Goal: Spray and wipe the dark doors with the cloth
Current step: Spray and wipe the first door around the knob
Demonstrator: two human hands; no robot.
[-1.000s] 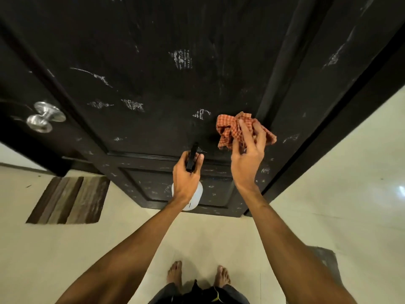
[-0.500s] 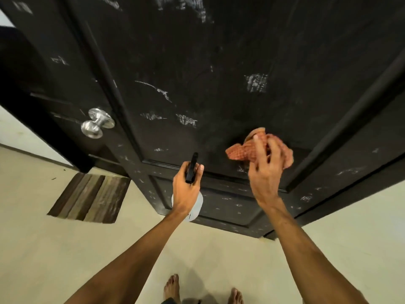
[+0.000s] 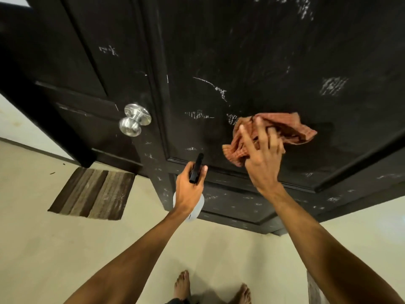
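Cloth (image 3: 282,131) bunched against dark door (image 3: 252,51), right of knob (image 3: 134,120); right hand (image 3: 262,154) presses it, fingers spread. Left hand (image 3: 189,189) grips bottle (image 3: 197,208) below knob level. Door scuffed white. Striped mat (image 3: 92,194) under knob, cream floor (image 3: 32,249).

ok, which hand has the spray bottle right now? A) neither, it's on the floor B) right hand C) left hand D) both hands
C: the left hand grips the spray bottle by its black head, its white body hanging below the wrist, while the right hand presses the orange cloth against the dark door.
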